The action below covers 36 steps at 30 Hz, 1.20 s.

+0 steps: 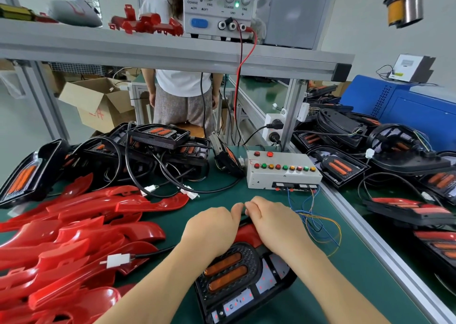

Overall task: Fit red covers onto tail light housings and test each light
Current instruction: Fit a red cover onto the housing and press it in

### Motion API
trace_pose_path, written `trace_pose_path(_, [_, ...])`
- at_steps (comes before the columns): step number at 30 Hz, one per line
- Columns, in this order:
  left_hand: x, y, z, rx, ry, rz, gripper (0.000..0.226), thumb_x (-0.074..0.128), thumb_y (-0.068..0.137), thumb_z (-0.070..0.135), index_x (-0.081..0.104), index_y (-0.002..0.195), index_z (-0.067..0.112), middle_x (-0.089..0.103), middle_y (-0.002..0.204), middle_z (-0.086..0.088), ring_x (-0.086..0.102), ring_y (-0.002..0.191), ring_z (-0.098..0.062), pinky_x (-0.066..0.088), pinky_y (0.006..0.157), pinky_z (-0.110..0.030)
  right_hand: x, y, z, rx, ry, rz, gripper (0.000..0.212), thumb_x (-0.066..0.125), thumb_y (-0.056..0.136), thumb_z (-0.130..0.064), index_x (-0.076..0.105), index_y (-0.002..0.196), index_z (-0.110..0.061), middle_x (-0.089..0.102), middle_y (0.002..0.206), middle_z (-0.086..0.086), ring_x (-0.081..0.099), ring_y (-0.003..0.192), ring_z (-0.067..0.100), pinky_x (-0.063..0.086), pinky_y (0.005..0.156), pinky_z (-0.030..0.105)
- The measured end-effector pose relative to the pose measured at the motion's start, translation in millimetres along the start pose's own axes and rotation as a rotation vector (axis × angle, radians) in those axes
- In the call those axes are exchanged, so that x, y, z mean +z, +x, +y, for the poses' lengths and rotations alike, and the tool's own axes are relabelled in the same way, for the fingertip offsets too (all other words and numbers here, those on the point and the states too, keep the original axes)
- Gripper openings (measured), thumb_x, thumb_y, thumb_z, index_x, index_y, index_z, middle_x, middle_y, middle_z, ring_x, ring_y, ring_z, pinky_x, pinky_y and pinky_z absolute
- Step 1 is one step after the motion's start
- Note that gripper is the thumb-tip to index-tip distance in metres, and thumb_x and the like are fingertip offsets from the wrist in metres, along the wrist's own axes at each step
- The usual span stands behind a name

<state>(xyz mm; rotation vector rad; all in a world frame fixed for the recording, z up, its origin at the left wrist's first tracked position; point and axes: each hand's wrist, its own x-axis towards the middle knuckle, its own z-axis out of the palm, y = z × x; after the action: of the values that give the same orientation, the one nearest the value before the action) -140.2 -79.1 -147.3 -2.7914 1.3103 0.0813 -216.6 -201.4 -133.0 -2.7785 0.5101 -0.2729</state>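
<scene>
A black tail light housing (243, 281) with two amber lenses lies on the green mat in front of me. A red cover (244, 233) sits at its far end, mostly hidden under my hands. My left hand (212, 227) and my right hand (274, 221) lie side by side on top of the cover, fingers curled down over its far edge, thumbs nearly touching. The housing's cable ends in a white connector (118, 260) lying loose on the left.
Loose red covers (74, 237) are heaped at the left. Black housings with cables (158, 146) pile behind them, more (394, 155) at the right. A white test box (281, 170) with coloured buttons stands ahead, thin wires (318, 222) trailing. A power supply (219, 5) sits on the shelf; a person stands behind.
</scene>
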Motion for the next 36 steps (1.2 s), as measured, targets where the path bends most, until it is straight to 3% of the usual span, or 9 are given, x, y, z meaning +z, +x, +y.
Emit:
trace_pose_path(4, [1.5,-0.4,-2.0,-0.022,0.006,0.016,0.059,0.038,0.094,0.007,0.012,0.145,0.021,0.03,0.071,-0.001,0.043,0.073,-0.026,0.038,0.058,-0.038,-6.0,2.8,-2.7,-0.022,-0.008,-0.064,0.038,0.025,0.103,-0.046,0.055,0.102,-0.022,0.06,0.086,-0.003,0.054,0.083,0.021,0.037,0.067,0.034])
trace_pose_path(7, [1.2,-0.6,-7.5,-0.047,-0.022,-0.031,0.071,0.036,0.093,0.004,-0.001,0.151,0.024,0.032,0.077,-0.003,0.045,0.08,-0.028,0.042,0.064,-0.038,-17.2,4.4,11.3,0.072,0.386,-0.243,0.046,0.026,0.101,-0.054,0.062,0.113,-0.028,0.062,0.107,-0.018,0.054,0.102,0.003,0.038,0.089,0.03])
trace_pose_path(9, [1.3,-2.2,-13.4,-0.084,-0.06,-0.055,0.075,0.035,0.094,0.004,-0.006,0.152,0.027,0.042,0.092,-0.007,0.049,0.089,-0.03,0.046,0.072,-0.039,-21.6,-2.1,22.3,0.195,0.674,-0.312,0.042,0.038,0.089,-0.07,0.064,0.105,-0.041,0.059,0.103,-0.031,0.052,0.098,-0.01,0.036,0.088,0.024])
trace_pose_path(13, [0.2,-5.9,-15.8,-0.129,-0.177,-0.032,0.068,0.032,0.098,0.011,-0.008,0.148,0.033,0.036,0.084,-0.002,0.046,0.082,-0.026,0.046,0.072,-0.038,-7.5,-14.0,31.5,0.323,0.99,-0.298,0.051,0.069,0.06,-0.062,0.071,0.098,-0.028,0.076,0.097,-0.007,0.072,0.088,0.011,0.052,0.078,0.029])
trace_pose_path(21, [1.9,-4.8,-9.4,-0.125,-0.105,-0.076,0.075,0.032,0.094,0.003,-0.007,0.151,0.035,0.051,0.107,-0.011,0.054,0.097,-0.033,0.04,0.066,-0.04,7.0,-33.3,20.3,0.401,1.252,-0.204,0.024,0.062,0.089,-0.03,0.072,0.103,-0.013,0.077,0.096,0.003,0.074,0.085,0.017,0.054,0.065,0.026])
trace_pose_path(26, [0.4,-4.4,-8.0,-0.133,-0.127,0.01,0.077,0.034,0.095,0.003,-0.007,0.15,0.037,0.038,0.082,-0.003,0.045,0.078,-0.028,0.039,0.06,-0.037,7.2,-40.0,23.8,0.531,1.409,-0.226,0.033,0.057,0.093,-0.037,0.07,0.106,-0.01,0.076,0.099,0.01,0.074,0.087,0.025,0.054,0.076,0.038])
trace_pose_path(29, [-11.2,-11.5,-11.7,-0.196,-0.276,0.044,0.043,0.032,0.103,0.026,0.028,0.146,0.029,0.051,0.086,-0.004,0.053,0.084,-0.029,0.045,0.07,-0.039,12.1,-47.2,26.9,0.593,1.559,-0.363,0.046,0.06,0.083,-0.041,0.07,0.112,-0.007,0.073,0.11,0.015,0.072,0.095,0.032,0.056,0.079,0.044])
trace_pose_path(31, [-28.5,-22.8,-18.2,-0.273,-0.494,0.035,0.055,0.021,0.101,0.053,0.06,0.117,0.017,0.064,0.101,-0.006,0.059,0.099,-0.03,0.048,0.089,-0.041,18.1,-53.2,27.0,0.579,1.631,-0.411,0.049,0.058,0.079,-0.038,0.068,0.115,-0.008,0.072,0.113,0.014,0.073,0.094,0.028,0.06,0.07,0.04])
trace_pose_path(36, [-72.0,-79.0,-75.0,-0.197,-0.524,0.041,0.034,0.053,0.089,0.05,0.065,0.079,0.02,0.067,0.078,0.003,0.064,0.076,-0.013,0.053,0.077,-0.031,26.0,-60.9,24.8,0.602,1.78,-0.382,0.045,0.058,0.076,-0.037,0.069,0.11,-0.009,0.073,0.109,0.015,0.074,0.079,0.026,0.061,0.068,0.038])
